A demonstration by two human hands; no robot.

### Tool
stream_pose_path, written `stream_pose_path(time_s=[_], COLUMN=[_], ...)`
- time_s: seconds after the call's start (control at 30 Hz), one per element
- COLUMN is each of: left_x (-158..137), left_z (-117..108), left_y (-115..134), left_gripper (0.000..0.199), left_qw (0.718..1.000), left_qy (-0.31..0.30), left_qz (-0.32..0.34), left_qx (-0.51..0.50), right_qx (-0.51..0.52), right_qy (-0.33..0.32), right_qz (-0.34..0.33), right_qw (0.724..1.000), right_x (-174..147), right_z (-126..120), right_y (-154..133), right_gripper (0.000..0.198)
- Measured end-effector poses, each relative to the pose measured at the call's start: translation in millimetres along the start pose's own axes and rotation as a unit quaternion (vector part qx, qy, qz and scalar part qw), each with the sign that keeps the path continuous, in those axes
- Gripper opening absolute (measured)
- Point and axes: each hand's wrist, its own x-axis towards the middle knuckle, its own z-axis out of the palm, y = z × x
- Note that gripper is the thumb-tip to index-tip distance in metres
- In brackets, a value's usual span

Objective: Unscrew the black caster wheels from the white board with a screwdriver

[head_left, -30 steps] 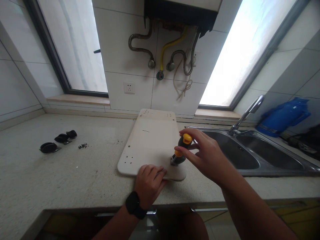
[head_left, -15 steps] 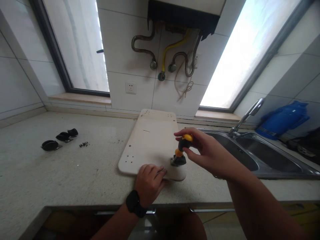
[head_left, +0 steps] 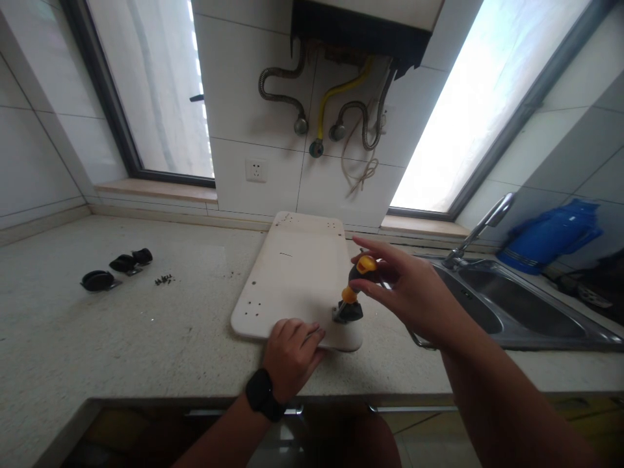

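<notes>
A white board with small holes near its corners lies flat on the counter. My left hand is closed over its front edge, fingers on top. At the board's front right corner sits a black caster wheel on its metal plate. My right hand holds a yellow and black screwdriver by the handle, thumb and fingers around it and the index finger stretched out. The screwdriver leans slightly, its tip down at the caster's plate; the exact contact with a screw is too small to make out.
Three black caster wheels rest on the counter at the left, beside a small pile of screws. To the right are a steel sink, a faucet and a blue thermos. Hoses hang on the wall.
My right hand has shifted slightly to the right and turned around the screwdriver handle, its index finger now straighter. My left hand and the board stay in place.
</notes>
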Motion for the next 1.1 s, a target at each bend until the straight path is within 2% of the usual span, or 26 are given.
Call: stream_pose_path(time_s=[0.13,0.2,0.27,0.4,0.5,0.6,0.73,0.87,1.0,1.1], left_x=[1.2,2.2,2.6,1.5,0.6,0.7,1.3,1.1,0.7,0.7], left_z=[-0.9,-2.1,-2.8,-1.9,-0.7,-0.4,-1.0,-1.7,-2.3,-2.4], left_y=[0.3,0.5,0.4,-0.9,-1.5,-1.3,-0.9,-1.2,-1.1,-0.8], left_gripper=[0.038,0.038,0.037,0.036,0.035,0.032,0.031,0.031,0.029,0.028], left_qw=[1.0,1.0,1.0,1.0,1.0,1.0,1.0,1.0,1.0,1.0], left_qy=[0.001,0.0,-0.002,-0.004,-0.003,0.001,0.001,-0.002,-0.007,-0.008], left_qz=[-0.001,-0.001,-0.001,-0.001,-0.001,-0.003,-0.001,0.0,-0.006,-0.01], left_qx=[-0.001,-0.001,-0.003,-0.01,-0.012,-0.011,-0.007,-0.003,-0.008,-0.008], right_qx=[0.064,0.057,0.023,-0.101,-0.152,-0.161,-0.109,-0.033,0.068,0.074], right_qy=[-0.079,-0.087,-0.065,0.018,0.049,0.067,0.071,0.019,-0.091,-0.092], right_qz=[-0.018,-0.036,-0.042,-0.058,-0.048,-0.051,-0.03,0.006,-0.033,-0.043], right_qw=[0.995,0.994,0.997,0.993,0.986,0.983,0.991,0.999,0.993,0.992], right_x=[-1.2,-1.2,-0.9,0.9,2.7,2.9,0.7,-0.3,1.0,2.5], right_z=[-2.3,0.6,6.3,20.0,24.4,22.0,16.5,11.6,7.1,8.9], right_y=[3.5,3.6,2.3,-1.7,-3.4,-4.3,-4.7,-2.3,0.8,0.2], right_gripper=[0.042,0.043,0.043,0.028,0.031,0.032,0.042,0.048,0.039,0.036])
